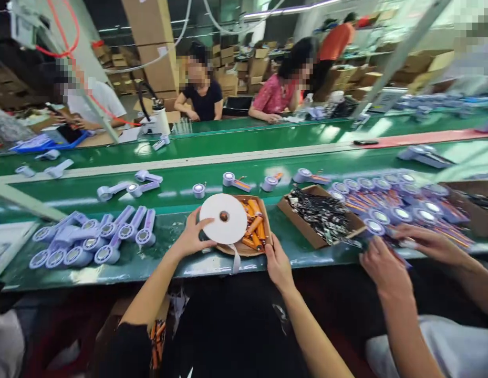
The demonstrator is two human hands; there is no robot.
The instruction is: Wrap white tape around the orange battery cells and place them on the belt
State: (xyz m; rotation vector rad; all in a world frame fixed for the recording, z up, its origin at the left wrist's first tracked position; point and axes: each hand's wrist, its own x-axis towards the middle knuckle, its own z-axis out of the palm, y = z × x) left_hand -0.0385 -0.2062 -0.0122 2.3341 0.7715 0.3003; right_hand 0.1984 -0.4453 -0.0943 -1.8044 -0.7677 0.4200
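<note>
My left hand (pixel 193 234) grips the left rim of a white roll of tape (pixel 228 210), thumb on its face and fingers behind the edge. A loose tape end hangs from the roll's lower side. The roll covers the left part of a shallow cardboard box (pixel 267 223) of orange cylindrical batteries (pixel 253 224). My right hand (pixel 279 261) holds the box's right wall, its thumb toward the near corner and the other fingers partly hidden. The box sits at the front edge of the green bench.
Purple fan-like housings (pixel 105 233) are piled at left; more lie on the green conveyor (pixel 188 173). To the right stand a carton of black parts (pixel 318 215), many housings with orange wires (pixel 401 214), and a co-worker's hands (pixel 389 270). Other people sit across the line.
</note>
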